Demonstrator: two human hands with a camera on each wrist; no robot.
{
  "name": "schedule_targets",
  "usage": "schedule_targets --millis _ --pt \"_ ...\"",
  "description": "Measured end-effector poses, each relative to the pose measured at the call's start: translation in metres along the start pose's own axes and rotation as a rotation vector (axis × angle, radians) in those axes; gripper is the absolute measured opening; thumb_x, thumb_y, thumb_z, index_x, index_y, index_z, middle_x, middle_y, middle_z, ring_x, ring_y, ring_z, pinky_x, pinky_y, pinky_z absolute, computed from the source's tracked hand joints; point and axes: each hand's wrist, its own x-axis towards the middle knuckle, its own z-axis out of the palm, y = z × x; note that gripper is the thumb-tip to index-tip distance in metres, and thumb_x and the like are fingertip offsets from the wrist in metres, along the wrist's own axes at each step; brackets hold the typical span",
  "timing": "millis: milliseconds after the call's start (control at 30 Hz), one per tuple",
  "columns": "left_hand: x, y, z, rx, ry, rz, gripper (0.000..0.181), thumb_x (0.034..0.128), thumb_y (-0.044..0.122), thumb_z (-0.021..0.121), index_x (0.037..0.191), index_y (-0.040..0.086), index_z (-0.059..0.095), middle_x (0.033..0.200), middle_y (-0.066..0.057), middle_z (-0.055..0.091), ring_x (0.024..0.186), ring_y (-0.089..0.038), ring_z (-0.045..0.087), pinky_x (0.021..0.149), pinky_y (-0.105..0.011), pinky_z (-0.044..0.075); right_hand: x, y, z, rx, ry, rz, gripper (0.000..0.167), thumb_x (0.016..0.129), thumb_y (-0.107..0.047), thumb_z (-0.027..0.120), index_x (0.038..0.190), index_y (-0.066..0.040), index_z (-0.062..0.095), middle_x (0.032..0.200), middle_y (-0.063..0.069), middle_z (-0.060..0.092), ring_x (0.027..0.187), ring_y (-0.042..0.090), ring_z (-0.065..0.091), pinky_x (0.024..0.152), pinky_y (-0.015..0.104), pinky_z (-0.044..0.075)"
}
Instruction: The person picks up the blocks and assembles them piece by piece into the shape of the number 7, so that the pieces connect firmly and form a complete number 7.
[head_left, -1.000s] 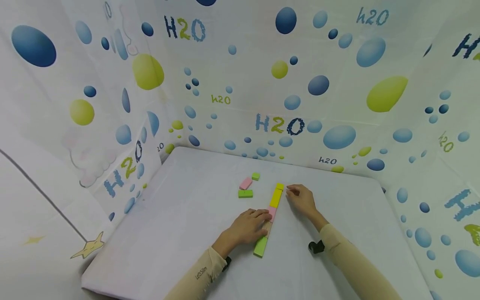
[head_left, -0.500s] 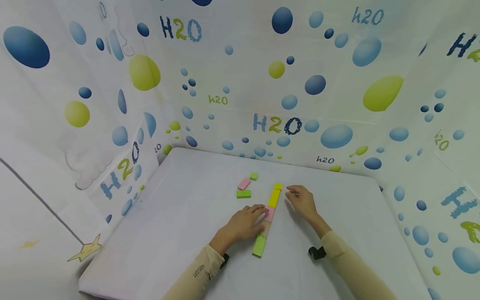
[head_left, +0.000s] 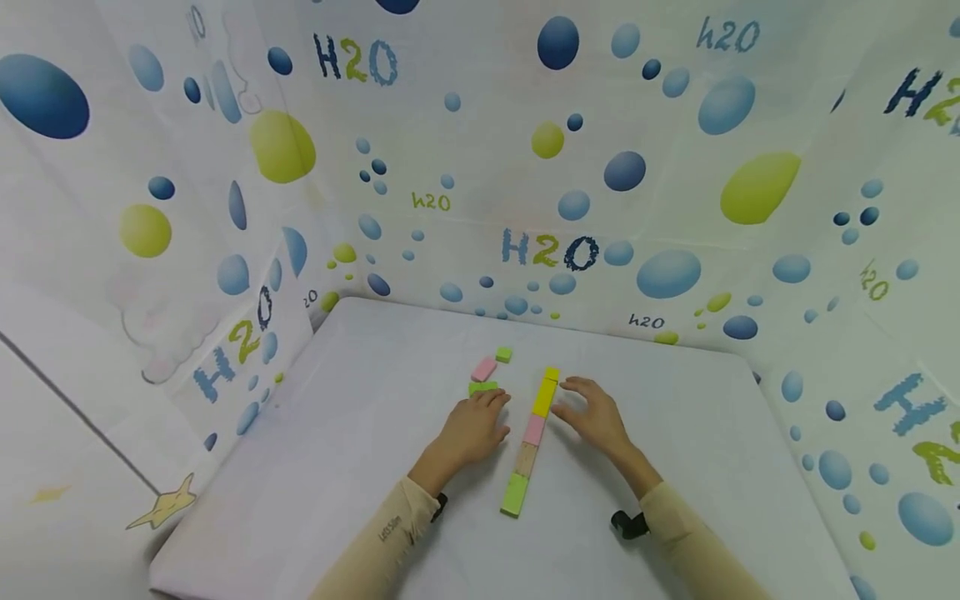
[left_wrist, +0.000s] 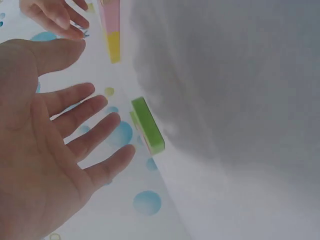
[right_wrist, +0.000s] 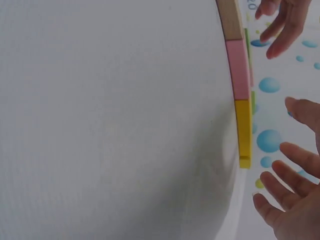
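A straight row of blocks runs away over the table: a green block (head_left: 514, 495) nearest, then a wooden one (head_left: 527, 459), a pink one (head_left: 534, 430), a long yellow one (head_left: 545, 397) and a small yellow one (head_left: 552, 373). My left hand (head_left: 467, 432), fingers spread, is left of the row, its fingertips overlapping the near edge of a loose green block (head_left: 482, 387); the left wrist view shows a gap between fingers and green block (left_wrist: 150, 127). My right hand (head_left: 596, 417) hovers beside the yellow blocks, fingers apart and holding nothing.
Beyond the loose green block lie a pink block (head_left: 484, 369) and a small green block (head_left: 503, 355). The white table (head_left: 360, 400) meets a patterned curtain (head_left: 495, 150) at its back and sides.
My left hand has left the row and moved away and leftward to the loose green block. My right hand has opened its thumb wider and shifted slightly nearer the row.
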Motion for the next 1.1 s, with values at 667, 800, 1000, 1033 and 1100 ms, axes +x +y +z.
schedule_targets --millis 667,800,1000,1033,1100 --pt "0.027 -0.041 0.001 0.054 0.108 -0.103 0.038 0.0953 0.019 0.077 0.131 0.007 0.068 0.135 -0.008 0.062 0.119 -0.030 0.062 0.085 -0.046 0.058 -0.021 -0.013 0.012 -0.031 -0.178 -0.049 0.075 0.082 -0.046 0.088 0.143 -0.011 0.063 0.159 0.007 0.049 0.146 0.035 0.045 0.117 0.059 0.038" --pt "0.029 -0.045 0.004 0.042 0.129 -0.099 0.035 0.0950 0.017 0.076 0.128 0.008 0.070 0.129 -0.008 0.064 0.115 -0.029 0.062 0.083 -0.045 0.058 -0.026 -0.015 0.015 -0.035 -0.193 -0.050 0.080 0.081 -0.049 0.088 0.146 -0.011 0.060 0.160 0.010 0.046 0.147 0.037 0.043 0.117 0.059 0.038" --pt "0.033 -0.051 0.007 0.053 0.141 -0.083 0.029 0.0954 0.014 0.074 0.124 0.009 0.072 0.123 -0.007 0.064 0.109 -0.028 0.063 0.079 -0.044 0.057 -0.032 -0.017 0.017 -0.028 -0.231 -0.014 0.086 0.079 -0.050 0.089 0.150 -0.012 0.056 0.164 0.012 0.040 0.150 0.038 0.039 0.118 0.060 0.036" --pt "0.034 -0.052 0.007 0.059 0.146 -0.080 0.028 0.0953 0.013 0.074 0.123 0.009 0.073 0.122 -0.007 0.064 0.108 -0.027 0.063 0.078 -0.044 0.057 -0.032 -0.018 0.017 -0.027 -0.233 -0.015 0.086 0.079 -0.049 0.089 0.149 -0.011 0.056 0.164 0.013 0.041 0.149 0.039 0.039 0.118 0.061 0.036" --pt "0.035 -0.053 0.007 0.073 0.150 -0.076 0.026 0.0952 0.013 0.074 0.121 0.009 0.074 0.119 -0.006 0.064 0.105 -0.026 0.063 0.077 -0.043 0.057 -0.032 -0.019 0.017 -0.029 -0.239 -0.012 0.086 0.079 -0.049 0.089 0.149 -0.011 0.057 0.164 0.013 0.040 0.149 0.039 0.039 0.118 0.060 0.036"
